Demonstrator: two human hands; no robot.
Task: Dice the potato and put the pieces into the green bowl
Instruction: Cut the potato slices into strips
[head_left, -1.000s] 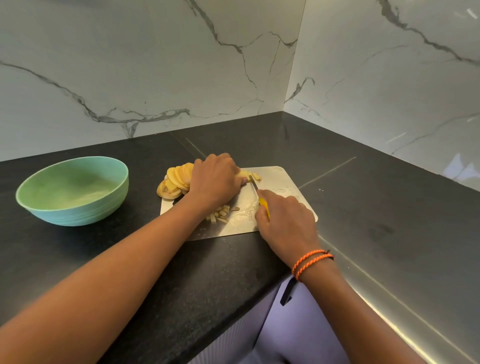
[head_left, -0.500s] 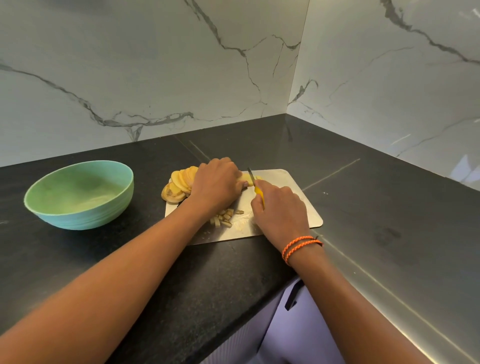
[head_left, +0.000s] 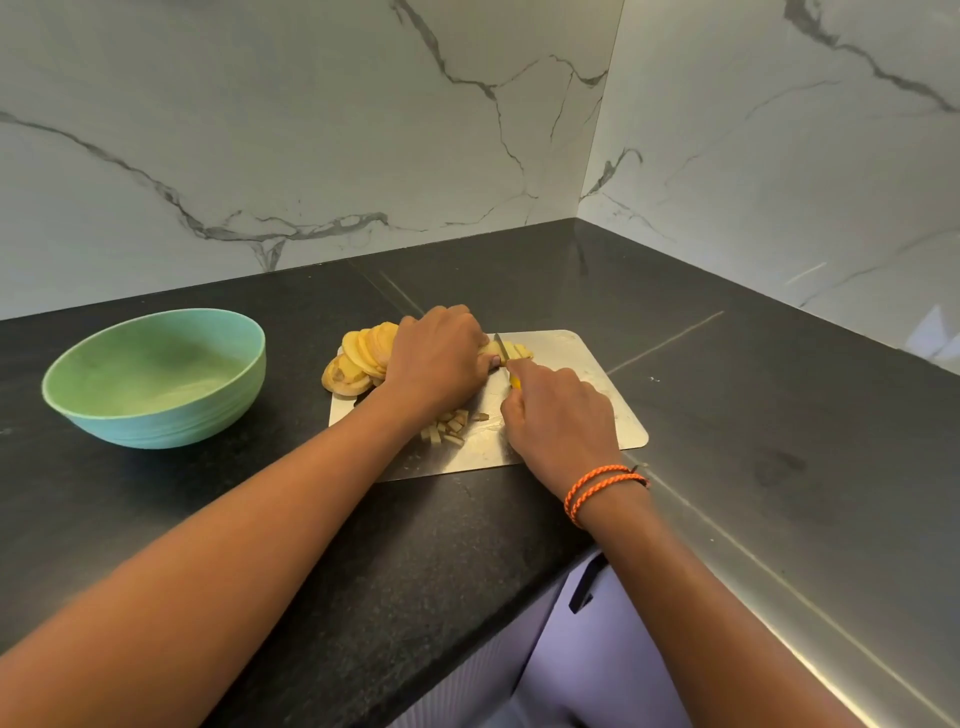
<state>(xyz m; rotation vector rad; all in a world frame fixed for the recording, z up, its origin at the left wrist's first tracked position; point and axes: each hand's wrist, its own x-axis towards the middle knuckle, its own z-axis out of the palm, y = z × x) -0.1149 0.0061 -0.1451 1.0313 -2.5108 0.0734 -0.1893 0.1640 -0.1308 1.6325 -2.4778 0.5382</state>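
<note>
A steel cutting board (head_left: 597, 384) lies on the black counter. Round potato slices (head_left: 358, 358) are fanned at its far left corner, and small diced potato pieces (head_left: 449, 428) sit near its front. My left hand (head_left: 436, 358) holds down a few slices (head_left: 519, 352) with curled fingers. My right hand (head_left: 558, 415) grips a knife with a yellow handle (head_left: 514, 383); its blade (head_left: 501, 347) is in the slices next to my left fingertips. The green bowl (head_left: 156, 379) stands to the left with nothing visible inside.
Marble walls meet in a corner behind the board. The counter's front edge runs just below the board, with a pale cabinet front (head_left: 571, 649) beneath. A steel strip (head_left: 779, 571) runs along the counter on the right.
The knife and my right hand have moved forward along the slices, away from me. My left hand has stayed on the potato. The view has shifted slightly.
</note>
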